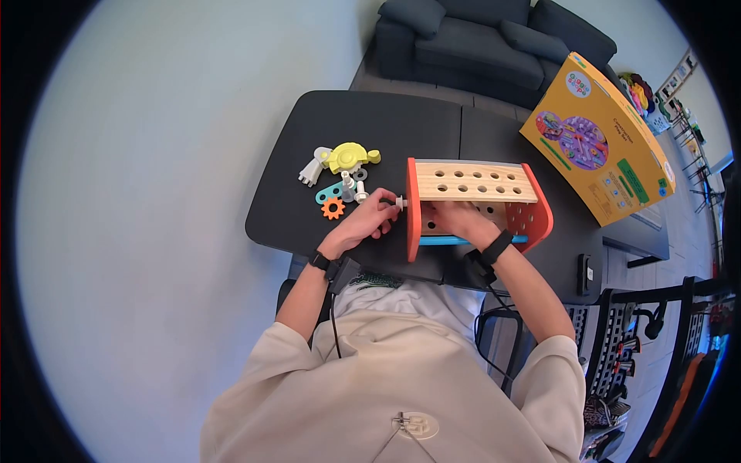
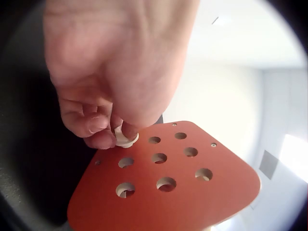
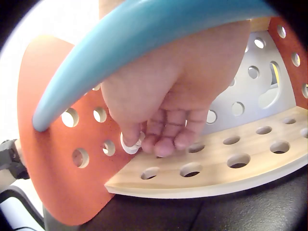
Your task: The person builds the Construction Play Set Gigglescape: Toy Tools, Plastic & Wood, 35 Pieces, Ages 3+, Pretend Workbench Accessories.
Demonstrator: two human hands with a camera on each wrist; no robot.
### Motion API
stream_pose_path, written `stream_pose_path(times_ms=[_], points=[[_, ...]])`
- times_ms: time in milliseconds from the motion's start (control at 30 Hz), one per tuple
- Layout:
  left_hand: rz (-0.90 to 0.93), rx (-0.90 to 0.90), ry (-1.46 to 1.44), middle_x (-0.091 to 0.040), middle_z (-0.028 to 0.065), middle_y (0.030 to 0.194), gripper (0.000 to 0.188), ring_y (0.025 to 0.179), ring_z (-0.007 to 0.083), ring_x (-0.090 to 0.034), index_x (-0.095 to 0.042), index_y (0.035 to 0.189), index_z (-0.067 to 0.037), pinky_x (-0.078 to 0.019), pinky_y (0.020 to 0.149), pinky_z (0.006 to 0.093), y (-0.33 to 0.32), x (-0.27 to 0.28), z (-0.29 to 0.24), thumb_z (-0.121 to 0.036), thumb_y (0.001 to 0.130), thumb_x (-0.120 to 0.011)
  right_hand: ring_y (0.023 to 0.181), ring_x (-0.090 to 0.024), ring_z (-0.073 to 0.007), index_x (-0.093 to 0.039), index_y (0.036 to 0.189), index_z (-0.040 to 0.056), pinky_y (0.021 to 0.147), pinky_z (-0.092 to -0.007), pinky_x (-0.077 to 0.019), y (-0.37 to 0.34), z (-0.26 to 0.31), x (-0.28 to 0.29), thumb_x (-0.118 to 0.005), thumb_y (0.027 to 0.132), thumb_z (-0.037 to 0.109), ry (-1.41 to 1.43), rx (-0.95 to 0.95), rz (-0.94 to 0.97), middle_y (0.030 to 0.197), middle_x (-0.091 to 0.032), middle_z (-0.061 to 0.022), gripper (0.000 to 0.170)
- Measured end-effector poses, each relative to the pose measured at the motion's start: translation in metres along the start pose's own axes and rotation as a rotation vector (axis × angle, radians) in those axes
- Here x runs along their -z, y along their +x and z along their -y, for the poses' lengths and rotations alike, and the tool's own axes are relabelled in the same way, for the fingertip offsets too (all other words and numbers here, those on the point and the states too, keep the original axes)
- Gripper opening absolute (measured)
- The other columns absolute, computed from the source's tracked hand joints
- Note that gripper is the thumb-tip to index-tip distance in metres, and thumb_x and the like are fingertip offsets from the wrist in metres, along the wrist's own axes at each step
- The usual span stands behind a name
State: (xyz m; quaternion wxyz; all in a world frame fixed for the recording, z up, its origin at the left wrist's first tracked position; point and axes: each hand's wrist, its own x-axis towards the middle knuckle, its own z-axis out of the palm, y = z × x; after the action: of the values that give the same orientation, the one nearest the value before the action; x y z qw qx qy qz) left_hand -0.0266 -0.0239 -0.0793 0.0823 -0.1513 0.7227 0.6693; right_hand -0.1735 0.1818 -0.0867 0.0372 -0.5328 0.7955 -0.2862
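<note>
A toy workbench with red perforated side panels [image 1: 414, 228], wooden hole boards [image 1: 472, 176] and a blue bar [image 1: 440, 241] stands on the black table. My left hand [image 1: 370, 221] pinches the head of a white toy bolt [image 2: 126, 137] at the outer face of the left side panel. Inside the workbench, reaching past the blue bar, is my right hand [image 3: 168, 96]. Its thumb and curled fingers pinch a white ring-shaped nut [image 3: 130, 145] against the inner face of that same panel. The fingers partly hide both the bolt and the nut.
Left of the workbench lie a yellow toy saw part [image 1: 347, 157], a light grey claw-like piece [image 1: 314, 167], an orange gear [image 1: 333, 208], a teal strip [image 1: 327, 194] and grey bolts [image 1: 347, 185]. A yellow box [image 1: 598, 139] stands at the right, and a black device [image 1: 585, 274] lies near the right edge.
</note>
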Motion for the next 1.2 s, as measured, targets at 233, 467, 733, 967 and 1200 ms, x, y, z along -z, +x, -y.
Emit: stream_pose_path(times_ms=[233, 467, 733, 967, 1200], points=[[-0.058, 0.115, -0.04, -0.063, 0.0033, 0.09, 0.056, 0.063, 0.0103, -0.055, -0.061, 0.116, 0.0, -0.0417, 0.051, 0.0249, 0.007, 0.009, -0.001, -0.052, 0.112, -0.041, 0.099, -0.07, -0.0388, -0.069, 0.119, 0.0072, 0.085, -0.0491, -0.0551, 0.0, 0.003, 0.003, -0.073, 0.096, 0.018, 0.026, 0.026, -0.02, 0.11, -0.073, -0.015, 0.025], [0.03, 0.152, 0.064, -0.061, 0.0001, 0.084, 0.053, 0.063, 0.0077, -0.053, -0.065, 0.104, -0.003, -0.0387, 0.05, 0.0237, 0.021, 0.002, 0.003, -0.05, 0.114, -0.041, 0.103, -0.07, -0.0389, -0.068, 0.124, 0.008, 0.088, -0.0499, -0.0556, -0.001, 0.001, 0.002, -0.071, 0.098, 0.02, 0.031, -0.011, 0.008, 0.113, -0.073, -0.0153, 0.028], [-0.022, -0.076, 0.078, -0.065, 0.0034, 0.099, 0.052, 0.067, 0.0099, -0.058, -0.059, 0.121, -0.003, -0.0443, 0.054, 0.0252, 0.003, 0.007, 0.0, -0.051, 0.113, -0.042, 0.104, -0.07, -0.0394, -0.067, 0.124, 0.0075, 0.089, -0.0493, -0.0555, -0.001, 0.003, 0.004, -0.071, 0.099, 0.019, 0.056, -0.013, 0.021, 0.114, -0.073, -0.0154, 0.028], [0.05, 0.205, 0.087, -0.061, 0.0011, 0.085, 0.052, 0.062, 0.0086, -0.055, -0.066, 0.102, -0.003, -0.0423, 0.052, 0.0245, 0.021, 0.006, -0.005, -0.047, 0.115, -0.041, 0.102, -0.07, -0.0387, -0.068, 0.121, 0.007, 0.088, -0.0492, -0.0556, 0.0, -0.001, -0.001, -0.072, 0.097, 0.017, 0.076, 0.005, -0.01, 0.111, -0.073, -0.0149, 0.026], [0.044, -0.038, 0.126, -0.064, 0.0016, 0.092, 0.035, 0.07, 0.0092, -0.058, -0.06, 0.122, -0.003, -0.0456, 0.057, 0.0239, 0.007, -0.001, 0.002, -0.036, 0.112, -0.051, 0.102, -0.07, -0.0389, -0.068, 0.122, 0.0072, 0.088, -0.0496, -0.0555, -0.001, -0.004, -0.003, -0.073, 0.097, 0.017, 0.033, 0.04, -0.029, 0.112, -0.073, -0.0154, 0.028]])
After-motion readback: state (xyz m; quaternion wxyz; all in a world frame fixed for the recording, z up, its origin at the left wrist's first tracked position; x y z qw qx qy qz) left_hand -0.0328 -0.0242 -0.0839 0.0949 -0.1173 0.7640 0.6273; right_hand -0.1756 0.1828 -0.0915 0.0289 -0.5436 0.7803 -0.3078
